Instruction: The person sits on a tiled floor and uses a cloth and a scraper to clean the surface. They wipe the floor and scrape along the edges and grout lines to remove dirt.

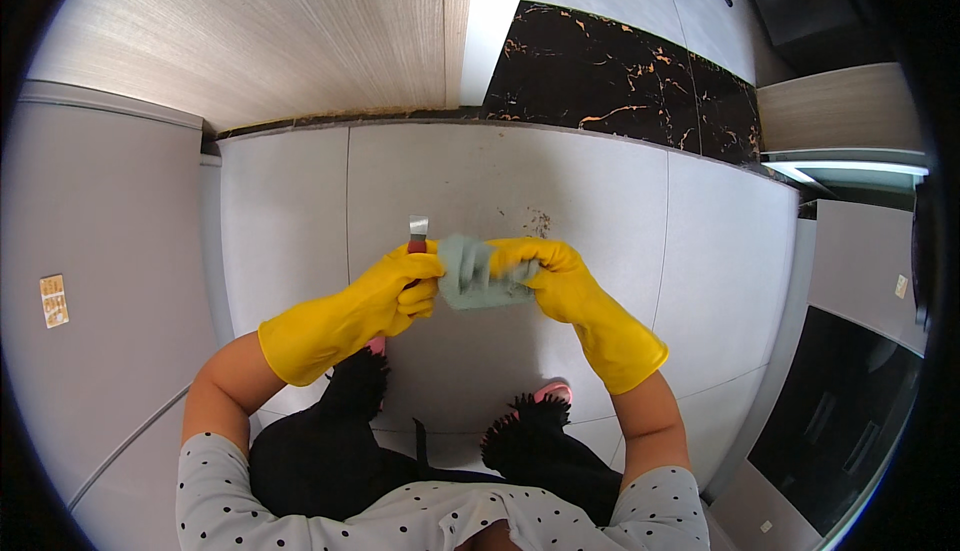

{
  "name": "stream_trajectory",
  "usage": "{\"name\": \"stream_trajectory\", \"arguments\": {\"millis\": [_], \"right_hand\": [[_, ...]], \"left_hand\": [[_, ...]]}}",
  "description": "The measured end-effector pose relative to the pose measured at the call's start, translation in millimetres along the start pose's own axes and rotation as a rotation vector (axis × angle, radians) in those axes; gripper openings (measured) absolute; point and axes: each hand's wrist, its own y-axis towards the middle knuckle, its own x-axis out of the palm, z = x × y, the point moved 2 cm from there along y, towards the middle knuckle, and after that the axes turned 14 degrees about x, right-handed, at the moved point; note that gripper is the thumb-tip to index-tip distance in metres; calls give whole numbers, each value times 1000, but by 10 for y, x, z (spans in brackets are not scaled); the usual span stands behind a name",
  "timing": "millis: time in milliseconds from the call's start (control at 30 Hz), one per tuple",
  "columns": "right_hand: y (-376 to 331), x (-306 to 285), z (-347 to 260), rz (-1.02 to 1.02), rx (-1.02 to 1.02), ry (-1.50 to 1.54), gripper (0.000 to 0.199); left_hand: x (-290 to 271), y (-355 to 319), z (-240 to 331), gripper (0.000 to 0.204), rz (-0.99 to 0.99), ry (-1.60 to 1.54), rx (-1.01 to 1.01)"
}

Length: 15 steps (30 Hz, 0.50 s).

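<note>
Both my hands wear long yellow rubber gloves and are held close together above the floor. My left hand [408, 279] is closed round a small scraper [418, 231] with a dark red handle, its flat metal blade pointing up and away from me. A grey-green cloth [470, 286] hangs between the hands, partly blurred. My right hand [545, 269] grips its right side with bent fingers. The cloth's left edge meets my left hand; whether those fingers also pinch it, I cannot tell.
Brown crumbs of debris [538, 221] lie on the light grey tile floor [600, 181] beyond my hands. A black marbled threshold strip [600, 71] runs at the far side, beside a wood-grain door [300, 31]. Grey cabinets [110, 221] stand left, and a dark-fronted oven [835, 416] right.
</note>
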Motion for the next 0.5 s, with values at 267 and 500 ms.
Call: {"name": "stream_trajectory", "arguments": {"millis": [267, 500], "right_hand": [[-104, 159, -63, 219, -283, -362, 29], [-250, 266, -479, 324, 87, -540, 53]], "left_hand": [[316, -97, 105, 21, 97, 128, -38], [37, -137, 51, 18, 178, 66, -167]]}}
